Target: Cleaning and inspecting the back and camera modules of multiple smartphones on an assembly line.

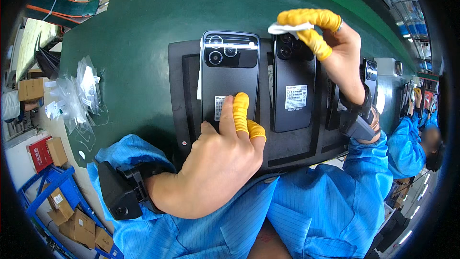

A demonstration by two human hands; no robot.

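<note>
My left hand (215,165) lies over the lower back of a dark grey smartphone (230,84), with its fingers stretched onto the label area. Yellow finger cots cover some of its fingertips. That phone lies back up, its camera block at the far end. In my right hand (330,43), raised over the camera end of a second dark smartphone (287,100), a folded white wiping cloth (290,28) is pinched between yellow-capped fingers and thumb. The second phone also lies back up and carries a white label.
Both phones are on a black mat (182,115) on a green table (143,19). Another phone (370,69) is partly hidden behind my right wrist. Clear plastic film (79,93) is heaped at the left. Cardboard boxes (76,225) sit on a blue rack. A co-worker's blue sleeve (407,144) shows far right.
</note>
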